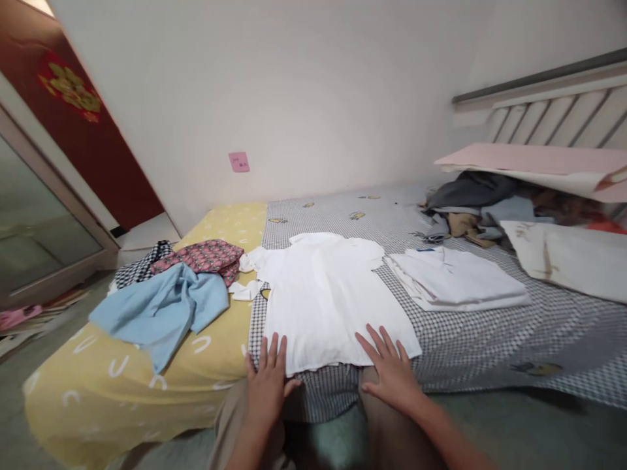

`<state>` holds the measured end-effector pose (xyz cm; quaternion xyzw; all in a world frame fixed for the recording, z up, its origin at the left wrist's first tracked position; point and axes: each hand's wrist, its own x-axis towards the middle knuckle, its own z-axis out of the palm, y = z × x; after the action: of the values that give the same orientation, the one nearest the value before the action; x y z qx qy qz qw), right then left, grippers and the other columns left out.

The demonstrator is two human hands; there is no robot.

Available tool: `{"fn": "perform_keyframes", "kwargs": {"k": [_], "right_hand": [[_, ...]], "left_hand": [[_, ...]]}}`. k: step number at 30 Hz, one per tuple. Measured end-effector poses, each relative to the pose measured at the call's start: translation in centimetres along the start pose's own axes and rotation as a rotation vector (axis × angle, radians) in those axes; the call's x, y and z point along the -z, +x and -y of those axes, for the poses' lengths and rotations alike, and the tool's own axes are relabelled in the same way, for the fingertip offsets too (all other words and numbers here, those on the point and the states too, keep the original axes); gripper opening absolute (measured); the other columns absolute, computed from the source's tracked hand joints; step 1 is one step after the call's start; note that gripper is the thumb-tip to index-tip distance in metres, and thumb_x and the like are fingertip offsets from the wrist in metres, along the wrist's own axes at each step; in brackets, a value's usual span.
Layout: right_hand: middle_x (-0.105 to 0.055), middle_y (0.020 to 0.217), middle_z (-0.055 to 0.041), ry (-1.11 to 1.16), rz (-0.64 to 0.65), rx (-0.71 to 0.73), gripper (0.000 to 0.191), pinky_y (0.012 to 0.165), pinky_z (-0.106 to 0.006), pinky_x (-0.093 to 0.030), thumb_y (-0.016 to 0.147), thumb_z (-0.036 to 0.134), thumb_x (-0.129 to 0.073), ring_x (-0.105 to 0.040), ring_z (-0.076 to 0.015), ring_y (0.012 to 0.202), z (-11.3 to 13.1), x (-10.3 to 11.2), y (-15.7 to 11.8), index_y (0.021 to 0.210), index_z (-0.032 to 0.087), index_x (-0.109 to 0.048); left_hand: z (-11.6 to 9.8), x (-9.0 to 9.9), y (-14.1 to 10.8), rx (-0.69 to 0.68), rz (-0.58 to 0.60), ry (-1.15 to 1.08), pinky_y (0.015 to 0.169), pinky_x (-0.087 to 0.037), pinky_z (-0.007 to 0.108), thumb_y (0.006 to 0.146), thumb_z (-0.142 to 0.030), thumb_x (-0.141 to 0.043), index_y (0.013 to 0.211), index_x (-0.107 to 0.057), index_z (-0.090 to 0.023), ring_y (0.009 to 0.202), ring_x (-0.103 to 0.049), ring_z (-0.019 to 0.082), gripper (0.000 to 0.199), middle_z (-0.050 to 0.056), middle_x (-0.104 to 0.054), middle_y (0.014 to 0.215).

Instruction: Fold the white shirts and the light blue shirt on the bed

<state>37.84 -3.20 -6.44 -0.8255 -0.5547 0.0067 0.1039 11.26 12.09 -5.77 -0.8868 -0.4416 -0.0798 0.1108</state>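
Note:
A white short-sleeved shirt point(328, 300) lies flat and spread out on a grey checked bedsheet point(313, 398), its collar at the far side and its hem towards me. My left hand point(267, 382) rests at the hem's left corner with its fingers apart, gripping nothing. My right hand point(386, 369) lies open with its fingertips at the lower right of the shirt. To the right of the spread shirt sits a folded white shirt point(453, 279). Neither hand touches it.
On the yellow bedding point(196, 385) at the left lie a light blue shirt point(166, 313) and a pink patterned cloth point(200, 258). A heap of dark clothes point(470, 192) sits under a pink board point(533, 163) at the far right, beside a stained white pillow point(563, 261).

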Motion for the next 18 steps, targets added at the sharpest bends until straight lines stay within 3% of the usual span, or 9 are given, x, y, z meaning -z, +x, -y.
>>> {"fn": "perform_keyframes", "kwargs": {"k": [4,8,11,14,18], "right_hand": [[-0.037,0.161,-0.0016,0.089,-0.132,-0.040,0.076,0.116,-0.055,-0.026,0.076,0.012,-0.052,-0.025,-0.0279,0.150,0.2,0.1,-0.4,0.148,0.034,-0.045],[-0.061,0.140,-0.0033,0.292,-0.214,-0.028,0.037,0.110,-0.048,-0.036,0.090,0.020,-0.043,-0.047,-0.0263,0.137,-0.7,1.0,0.0,0.112,0.028,-0.072],[-0.073,0.117,-0.0057,0.347,-0.225,-0.058,0.032,0.101,-0.042,-0.042,0.096,0.032,-0.042,-0.062,-0.0249,0.116,-1.4,1.9,0.5,0.100,0.026,-0.073],[-0.076,0.097,-0.0057,0.321,-0.197,-0.110,0.031,0.088,-0.035,-0.045,0.097,0.035,-0.044,-0.066,-0.0230,0.097,-1.5,2.8,1.7,0.090,0.024,-0.071],[-0.073,0.094,-0.0071,0.262,-0.220,-0.199,0.027,0.083,-0.033,-0.041,0.096,0.037,-0.049,-0.063,-0.0239,0.096,-1.1,3.5,4.4,0.084,0.022,-0.068]], "left_hand": [[0.4,0.6,0.0,-0.014,-0.046,-0.010,0.121,-0.010,0.068,0.083,0.001,-0.035,0.151,-0.037,-0.028,0.150,-0.028,0.029,0.073,0.004,-0.036,0.161],[0.9,0.3,-0.1,-0.027,-0.125,-0.130,0.124,-0.007,0.062,0.084,-0.002,-0.038,0.144,-0.050,-0.026,0.146,-0.038,0.026,0.066,0.007,-0.046,0.155],[1.4,-0.1,-0.4,-0.066,-0.162,-0.180,0.124,-0.008,0.060,0.087,-0.007,-0.040,0.136,-0.059,-0.025,0.141,-0.046,0.025,0.055,0.009,-0.054,0.149],[1.7,-0.5,-0.5,-0.054,-0.208,-0.222,0.124,-0.010,0.059,0.089,-0.013,-0.041,0.131,-0.062,-0.024,0.134,-0.053,0.025,0.048,0.010,-0.061,0.142],[1.4,-0.9,-0.4,0.013,-0.313,-0.277,0.124,-0.016,0.056,0.089,-0.017,-0.042,0.140,-0.050,-0.016,0.131,-0.055,0.026,0.052,0.014,-0.063,0.138]]}}
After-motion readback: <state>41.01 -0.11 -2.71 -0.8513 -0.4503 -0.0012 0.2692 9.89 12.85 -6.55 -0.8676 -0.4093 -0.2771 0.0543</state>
